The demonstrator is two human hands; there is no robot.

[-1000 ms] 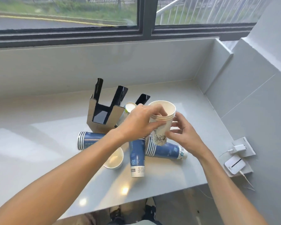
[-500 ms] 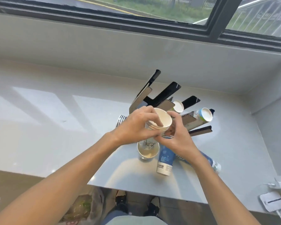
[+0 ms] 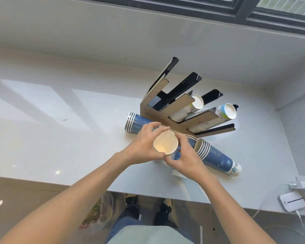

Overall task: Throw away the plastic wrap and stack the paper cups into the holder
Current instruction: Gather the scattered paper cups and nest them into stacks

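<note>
A short nest of white paper cups [image 3: 165,144], mouth up, is clasped from both sides: the left hand [image 3: 144,146] curled round its rim, the right hand [image 3: 185,155] wrapped lower, probably to square the stack before loading. It hovers over the worktop [image 3: 63,138] near the front edge, just before the holder [image 3: 180,106], whose slots already carry cups. Blue cup stacks [image 3: 217,157] lie loose alongside.

The blue paper cups [image 3: 217,158] carry printing near the base, seemingly lettering, too blurred to read.
</note>
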